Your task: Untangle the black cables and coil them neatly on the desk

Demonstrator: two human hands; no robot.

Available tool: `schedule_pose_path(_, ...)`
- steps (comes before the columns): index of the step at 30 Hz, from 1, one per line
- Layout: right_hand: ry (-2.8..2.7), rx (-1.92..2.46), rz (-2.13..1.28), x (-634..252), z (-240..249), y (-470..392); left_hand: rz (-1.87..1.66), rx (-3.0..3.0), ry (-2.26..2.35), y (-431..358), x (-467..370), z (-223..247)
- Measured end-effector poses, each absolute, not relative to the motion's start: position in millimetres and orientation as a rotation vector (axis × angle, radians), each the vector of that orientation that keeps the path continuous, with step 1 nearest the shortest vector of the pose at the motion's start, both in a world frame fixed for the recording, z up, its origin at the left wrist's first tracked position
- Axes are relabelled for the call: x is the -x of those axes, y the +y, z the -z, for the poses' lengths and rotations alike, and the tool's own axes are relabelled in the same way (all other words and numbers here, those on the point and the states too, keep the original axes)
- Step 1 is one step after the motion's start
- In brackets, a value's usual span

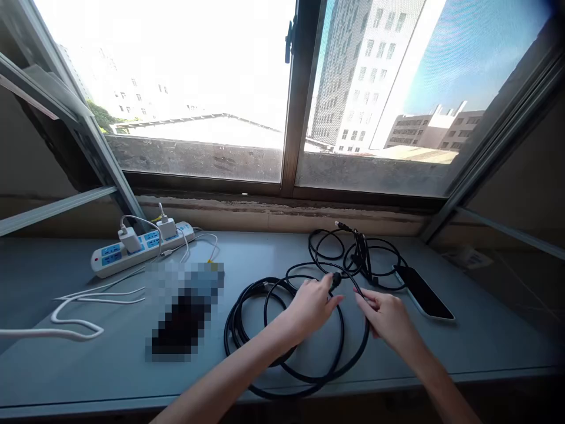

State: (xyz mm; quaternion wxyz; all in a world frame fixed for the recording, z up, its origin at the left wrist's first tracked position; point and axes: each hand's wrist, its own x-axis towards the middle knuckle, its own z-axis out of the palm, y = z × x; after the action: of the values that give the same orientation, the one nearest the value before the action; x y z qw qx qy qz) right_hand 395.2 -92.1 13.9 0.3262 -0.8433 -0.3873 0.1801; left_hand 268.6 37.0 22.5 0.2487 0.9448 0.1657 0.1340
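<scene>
A thick black cable lies in loose, overlapping loops on the grey desk. My left hand is over the right part of these loops, its index finger at a small black end piece and its thumb held apart below. Whether that piece is a plug or a strap cannot be made out. A little to the right, my right hand pinches a length of the same cable between thumb and fingers. Behind both hands rests a second black cable bundle, gathered in the middle, with a connector sticking out.
A phone lies face up at the right. On the left stand a white power strip with two chargers, white cords and a blurred-out dark item. A window rises behind the grey desk, with metal frames either side.
</scene>
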Motion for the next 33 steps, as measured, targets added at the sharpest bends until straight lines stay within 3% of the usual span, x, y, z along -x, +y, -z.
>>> schedule_pose_path(10, -0.888, 2.112, -0.2, -433, 2, -97, -0.737, -2.349, 0.328, 65, -180, -33)
schedule_pose_path(16, -1.039, 2.218, -0.256, -430, -13, -83, -0.803, -2.422, 0.305, 55, -133, -34)
schedule_pose_path(20, -1.24, 2.339, -0.259, -424, -21, -68, -0.741, -2.554, 0.332, 48, -135, -36)
schedule_pose_path(27, -1.315, 2.53, 0.105, -414, -45, -24, -0.679, -2.721, 0.12, 28, -165, -23)
schedule_pose_path(33, -1.522, 2.631, -0.173, -423, -36, 28, -0.656, -2.692, 0.142, 19, -166, -18)
